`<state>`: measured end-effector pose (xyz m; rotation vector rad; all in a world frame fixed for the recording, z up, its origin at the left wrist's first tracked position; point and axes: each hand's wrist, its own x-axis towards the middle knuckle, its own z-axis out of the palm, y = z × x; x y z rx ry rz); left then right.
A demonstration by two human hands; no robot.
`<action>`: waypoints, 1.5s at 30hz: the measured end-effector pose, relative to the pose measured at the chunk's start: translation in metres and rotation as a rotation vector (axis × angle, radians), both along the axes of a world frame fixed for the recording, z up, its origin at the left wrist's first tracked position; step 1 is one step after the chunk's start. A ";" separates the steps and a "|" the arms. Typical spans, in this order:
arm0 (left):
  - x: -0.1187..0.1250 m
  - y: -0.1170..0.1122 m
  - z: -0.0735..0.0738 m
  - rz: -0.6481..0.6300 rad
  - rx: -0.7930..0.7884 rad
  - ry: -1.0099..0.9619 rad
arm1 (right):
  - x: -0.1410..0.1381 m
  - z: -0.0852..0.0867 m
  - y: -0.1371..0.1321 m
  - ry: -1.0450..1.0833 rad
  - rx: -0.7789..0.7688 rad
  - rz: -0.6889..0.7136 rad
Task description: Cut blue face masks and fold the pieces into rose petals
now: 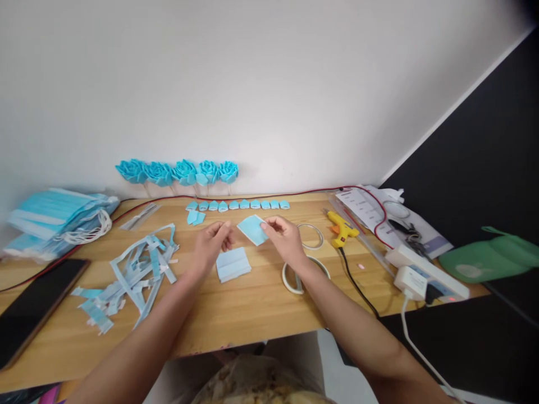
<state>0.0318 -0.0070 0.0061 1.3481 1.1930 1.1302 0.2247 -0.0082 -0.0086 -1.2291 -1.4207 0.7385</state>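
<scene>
My right hand (283,237) pinches a blue square of mask fabric (254,229) by its right corner, thumb on top. The piece is tilted, with a corner towards my left hand (214,242). That hand is closed, thumb against curled fingers, with nothing visible in it and a gap between it and the square. Below, a stack of pale blue fabric squares (233,265) lies on the table. Beyond my hands runs a row of small folded blue petals (234,205), with a couple of loose petals (195,217) in front of its left end.
Several blue fabric flowers (185,171) on sticks lean against the wall. At left are fabric scraps (137,275), a phone (40,303) and bagged face masks (53,216). Tape rolls (310,236), a yellow glue gun (342,229) and a power strip (429,275) lie right.
</scene>
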 end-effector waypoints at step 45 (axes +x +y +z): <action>0.004 -0.004 0.002 -0.234 -0.310 -0.292 | 0.006 0.012 -0.004 -0.240 0.089 0.350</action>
